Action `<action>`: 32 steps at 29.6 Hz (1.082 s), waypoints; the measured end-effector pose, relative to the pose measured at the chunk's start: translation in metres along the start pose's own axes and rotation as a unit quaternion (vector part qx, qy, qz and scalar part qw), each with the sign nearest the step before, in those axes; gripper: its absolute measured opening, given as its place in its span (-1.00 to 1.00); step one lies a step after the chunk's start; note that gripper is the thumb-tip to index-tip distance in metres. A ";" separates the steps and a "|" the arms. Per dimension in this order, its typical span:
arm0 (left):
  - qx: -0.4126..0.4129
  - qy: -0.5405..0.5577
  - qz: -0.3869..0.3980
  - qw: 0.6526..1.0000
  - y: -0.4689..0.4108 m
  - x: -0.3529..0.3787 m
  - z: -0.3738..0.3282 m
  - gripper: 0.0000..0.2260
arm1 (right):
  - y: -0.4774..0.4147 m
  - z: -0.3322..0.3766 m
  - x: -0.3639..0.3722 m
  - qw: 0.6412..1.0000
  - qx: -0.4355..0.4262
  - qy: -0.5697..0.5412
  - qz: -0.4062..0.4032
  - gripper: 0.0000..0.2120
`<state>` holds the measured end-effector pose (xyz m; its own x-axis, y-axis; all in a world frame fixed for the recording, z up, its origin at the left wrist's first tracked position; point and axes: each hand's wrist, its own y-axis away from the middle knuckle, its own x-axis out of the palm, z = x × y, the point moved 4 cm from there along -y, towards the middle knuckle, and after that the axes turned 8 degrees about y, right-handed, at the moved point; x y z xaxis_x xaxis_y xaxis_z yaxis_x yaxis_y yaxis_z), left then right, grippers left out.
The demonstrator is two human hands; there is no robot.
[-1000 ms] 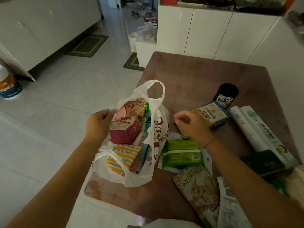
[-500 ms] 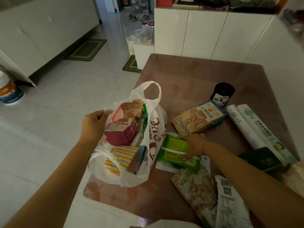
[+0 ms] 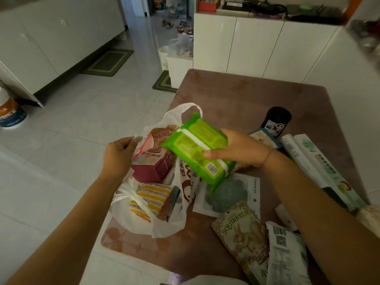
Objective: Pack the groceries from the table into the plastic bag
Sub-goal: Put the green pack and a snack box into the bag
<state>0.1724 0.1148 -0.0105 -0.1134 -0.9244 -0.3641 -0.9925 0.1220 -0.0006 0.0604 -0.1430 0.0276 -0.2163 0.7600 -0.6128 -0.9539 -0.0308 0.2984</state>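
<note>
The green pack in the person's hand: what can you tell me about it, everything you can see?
The green pack is a soft, glossy plastic packet, bright green with white bands near each end and a barcode label near its lower end. It looks like a wipes pack, though its print is too blurred to read. The right hand holds it tilted in the air, thumb on its face. It hangs above the open white bag, whose rim the left hand holds.

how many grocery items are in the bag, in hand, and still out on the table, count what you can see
In the plastic bag: 3 (squirrels pouch, maroon box, yellow striped pack)
In the right hand: 1 (green pack)
On the table: 7 distinct items (more may be hidden)
Total: 11
</note>
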 end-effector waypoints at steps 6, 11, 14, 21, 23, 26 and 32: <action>0.003 0.019 -0.028 0.999 -0.007 -0.009 0.006 -0.79 | -0.039 0.050 0.052 0.995 -0.010 0.030 0.090 -0.75; -0.015 0.027 -0.027 0.999 -0.010 -0.021 0.013 -0.78 | -0.066 0.078 0.088 0.984 -0.016 0.128 0.123 -0.48; -0.027 0.062 -0.019 0.997 -0.012 -0.025 0.022 -0.79 | -0.078 0.087 0.107 0.964 -0.014 0.197 0.175 -0.22; -0.068 0.134 -0.008 0.989 -0.008 -0.028 0.025 -0.77 | -0.077 0.062 0.100 0.953 0.025 0.225 0.202 -0.39; -0.068 0.148 -0.009 0.987 -0.009 -0.030 0.022 -0.77 | -0.077 0.054 0.089 0.953 0.040 0.235 0.186 -0.37; -0.069 0.154 0.002 0.986 -0.011 -0.030 0.018 -0.78 | -0.078 0.050 0.076 0.966 0.043 0.203 0.157 -0.39; -0.074 0.164 0.032 0.983 -0.012 -0.034 0.014 -0.82 | -0.076 0.055 0.067 0.986 0.024 0.139 0.085 -0.55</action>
<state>0.1889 0.1495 -0.0112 -0.1599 -0.9864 -0.0382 -0.9758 0.1521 0.1571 0.1295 -0.0542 0.0045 -0.4271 0.5384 -0.7265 -0.8896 -0.1066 0.4440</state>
